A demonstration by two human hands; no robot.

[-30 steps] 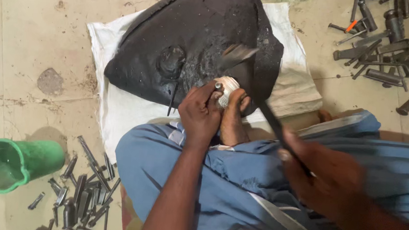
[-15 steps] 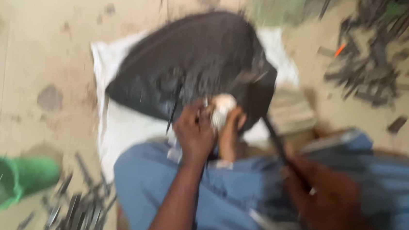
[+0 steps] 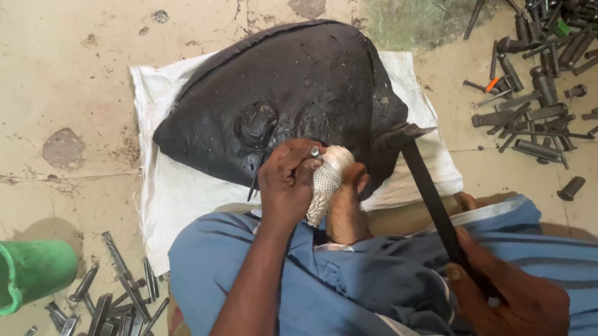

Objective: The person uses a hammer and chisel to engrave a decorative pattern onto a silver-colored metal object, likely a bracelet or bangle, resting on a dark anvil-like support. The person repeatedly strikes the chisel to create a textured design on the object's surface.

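Note:
My left hand (image 3: 285, 181) is closed around a thin dark punch (image 3: 254, 183) and presses a silvery embossed piece (image 3: 326, 181) against a black dome-shaped block (image 3: 298, 83). My bare foot (image 3: 345, 211) braces the silvery piece from the right. My right hand (image 3: 516, 306) grips the dark handle of a hammer (image 3: 425, 185) low at the right. The hammer's head (image 3: 401, 133) hangs by the block's right edge, apart from the punch. The block rests on a white cloth (image 3: 169, 193) on the floor.
A green plastic cup (image 3: 9, 280) lies on its side at the lower left, with several dark metal punches (image 3: 114, 303) beside it. Many more metal tools (image 3: 547, 81) are scattered at the upper right. My blue-clad legs (image 3: 374, 295) fill the lower middle.
The hammer head has swung right and down, from over the block to its right edge. My left hand stays on the punch and silvery piece. The view has steadied after a blur.

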